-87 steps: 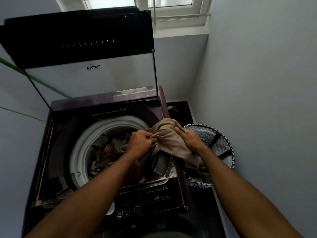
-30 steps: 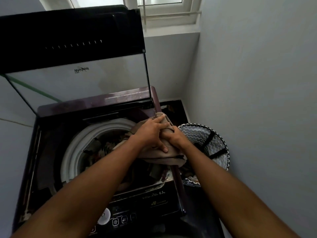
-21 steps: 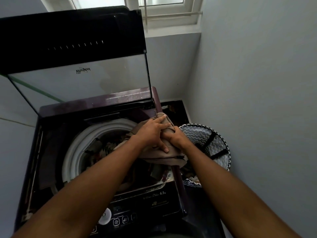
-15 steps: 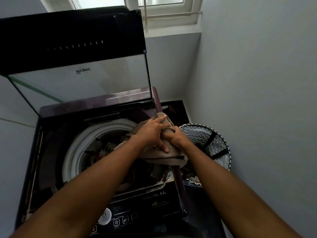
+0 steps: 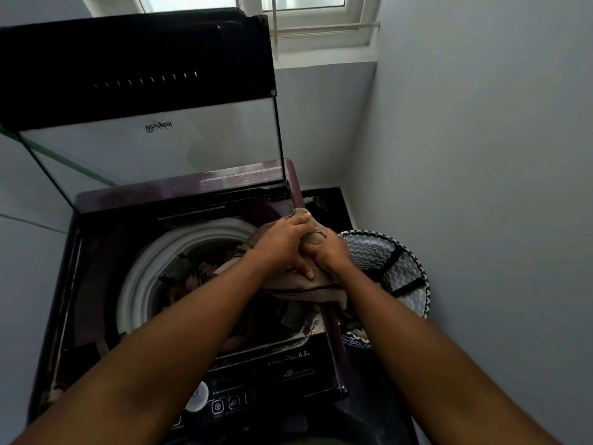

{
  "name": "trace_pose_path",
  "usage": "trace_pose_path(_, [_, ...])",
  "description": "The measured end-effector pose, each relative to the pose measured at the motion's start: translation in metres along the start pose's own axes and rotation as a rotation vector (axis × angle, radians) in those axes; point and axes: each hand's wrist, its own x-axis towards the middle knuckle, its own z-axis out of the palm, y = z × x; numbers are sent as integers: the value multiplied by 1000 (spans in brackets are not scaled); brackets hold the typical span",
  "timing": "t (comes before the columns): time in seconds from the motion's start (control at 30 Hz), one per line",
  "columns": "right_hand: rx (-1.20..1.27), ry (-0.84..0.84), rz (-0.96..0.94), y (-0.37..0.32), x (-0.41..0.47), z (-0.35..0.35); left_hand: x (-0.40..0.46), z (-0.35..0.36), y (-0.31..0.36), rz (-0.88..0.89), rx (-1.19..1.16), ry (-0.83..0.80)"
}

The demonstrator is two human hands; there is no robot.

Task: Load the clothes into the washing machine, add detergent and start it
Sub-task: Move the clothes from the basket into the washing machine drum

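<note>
A dark purple top-load washing machine [image 5: 179, 200] stands open, its glass lid [image 5: 154, 136] raised at the back. Its white-rimmed drum [image 5: 150, 268] holds several patterned clothes. Over the drum's right edge, my left hand [image 5: 282, 245] and my right hand [image 5: 327, 252] are pressed together, both gripping a bunched tan garment [image 5: 305, 287]. Part of the garment hangs over the machine's right rim. The control panel [image 5: 231, 403] with its buttons lies at the near edge.
A round laundry basket [image 5: 401, 274] with a zigzag lining and black-and-white rim stands on the floor right of the machine, against the grey wall [image 5: 481, 187]. A window [image 5: 305, 14] is above the back wall. The corner is narrow.
About three seconds ago my hands held the tan garment spread apart; they have since closed together and bunched it. Over the last second nothing has visibly moved.
</note>
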Motion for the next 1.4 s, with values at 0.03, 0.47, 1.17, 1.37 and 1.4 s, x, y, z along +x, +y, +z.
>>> trace_pose_path(0.03, [-51, 47, -4, -4, -4, 1, -3, 1, 0, 6, -28, 23])
trace_pose_path(0.47, [-202, 259, 13, -98, -38, 13, -53, -29, -13, -265, -728, 364])
trace_pose_path(1.17, [-222, -504, -2, -86, -33, 154, -148, -9, -118, -522, -307, -109])
trace_pose_path(1.37, [-205, -42, -258, -95, -31, 99, -112, -10, -96, -423, -250, 96])
trace_pose_path(1.4, [-206, 56, -296, -97, -29, 91, -105, -12, -89, -391, -260, 111])
